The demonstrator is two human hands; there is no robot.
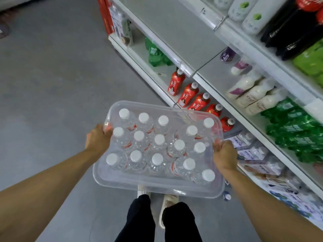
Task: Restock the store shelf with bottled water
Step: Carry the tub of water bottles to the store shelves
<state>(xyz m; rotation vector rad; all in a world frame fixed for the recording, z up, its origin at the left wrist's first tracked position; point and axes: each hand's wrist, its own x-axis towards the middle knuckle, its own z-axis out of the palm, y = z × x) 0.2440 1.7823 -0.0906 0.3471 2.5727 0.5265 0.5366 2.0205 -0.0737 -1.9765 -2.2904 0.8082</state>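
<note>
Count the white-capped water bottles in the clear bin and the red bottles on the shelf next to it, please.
Water bottles in the clear bin: 15
Red bottles in view: 5
Total: 20

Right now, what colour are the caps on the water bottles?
White, on every water bottle cap; head view.
</note>
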